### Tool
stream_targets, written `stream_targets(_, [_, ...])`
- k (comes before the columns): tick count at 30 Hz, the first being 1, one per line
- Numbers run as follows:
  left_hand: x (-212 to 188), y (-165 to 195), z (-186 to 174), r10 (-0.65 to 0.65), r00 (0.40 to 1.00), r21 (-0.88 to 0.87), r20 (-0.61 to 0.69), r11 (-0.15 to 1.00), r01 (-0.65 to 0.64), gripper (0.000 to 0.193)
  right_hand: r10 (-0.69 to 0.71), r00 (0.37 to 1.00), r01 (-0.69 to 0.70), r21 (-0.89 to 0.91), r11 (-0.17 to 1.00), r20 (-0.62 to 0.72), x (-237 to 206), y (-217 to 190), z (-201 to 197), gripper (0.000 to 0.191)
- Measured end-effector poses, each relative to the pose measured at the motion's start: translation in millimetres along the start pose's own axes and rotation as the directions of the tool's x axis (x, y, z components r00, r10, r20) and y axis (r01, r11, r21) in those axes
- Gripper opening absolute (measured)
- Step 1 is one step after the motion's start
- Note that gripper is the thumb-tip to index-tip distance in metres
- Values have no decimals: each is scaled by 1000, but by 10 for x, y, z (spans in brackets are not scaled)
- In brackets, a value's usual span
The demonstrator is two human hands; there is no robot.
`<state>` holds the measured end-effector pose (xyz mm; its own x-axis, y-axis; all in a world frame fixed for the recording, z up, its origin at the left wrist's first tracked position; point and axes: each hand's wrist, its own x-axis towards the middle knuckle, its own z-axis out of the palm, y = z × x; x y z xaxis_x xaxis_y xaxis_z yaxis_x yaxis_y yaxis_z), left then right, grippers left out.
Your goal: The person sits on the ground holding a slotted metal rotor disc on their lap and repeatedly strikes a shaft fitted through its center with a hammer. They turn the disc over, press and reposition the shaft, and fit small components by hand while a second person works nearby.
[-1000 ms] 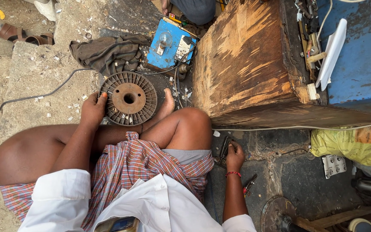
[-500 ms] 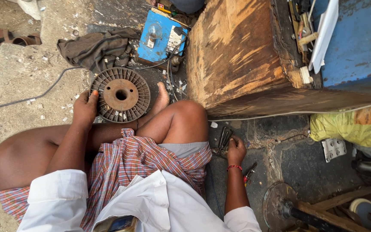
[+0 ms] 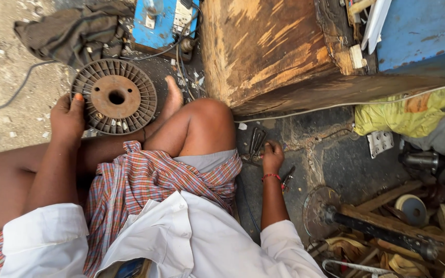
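Observation:
I sit on the ground with one knee raised. My left hand (image 3: 68, 117) grips the left rim of a round, rusty finned metal rotor (image 3: 114, 97) that lies flat by my foot. My right hand (image 3: 272, 156) reaches down to the dark floor on my right, its fingers closed on a pair of dark pliers (image 3: 256, 143) lying there. A second small tool with red handles (image 3: 287, 178) lies just beside my right wrist.
A big worn wooden block (image 3: 269, 51) stands in front of my knee. A blue electrical box (image 3: 163, 23) and a grey rag (image 3: 73, 31) lie beyond the rotor. A yellow bag (image 3: 403, 110), a metal shaft (image 3: 382, 234) and scrap parts fill the right side.
The camera has tilted down and closer. My right hand has moved slightly forward onto the pliers on the floor. My left hand stays on the rotor's rim.

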<state>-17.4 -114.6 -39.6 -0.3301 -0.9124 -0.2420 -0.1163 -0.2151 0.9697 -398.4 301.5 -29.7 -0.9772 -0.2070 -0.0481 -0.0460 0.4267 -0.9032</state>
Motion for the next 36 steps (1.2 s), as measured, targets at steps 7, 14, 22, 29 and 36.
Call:
stream_targets(7, [8, 15, -12, -97, 995, -36, 10, 995, 97, 38, -83, 993, 66, -182, 981, -83, 88, -19, 144, 20])
stream_targets(14, [-8, 79, -26, -131, 991, -14, 26, 991, 132, 38, -52, 998, 53, -730, 682, 24, -147, 64, 420, 82])
stream_targets(22, [5, 58, -14, -145, 989, -23, 24, 989, 145, 38, 137, 989, -130, -737, 664, -52, -193, 79, 310, 74])
stream_targets(29, [10, 43, -31, -141, 990, 10, -13, 990, 141, 42, 152, 988, -89, -817, 570, -1, -251, 163, 82, 47])
stream_targets(36, [30, 32, -66, -73, 995, 111, -65, 991, 80, 50, 193, 981, -120, -834, 539, -16, -349, 182, 94, 48])
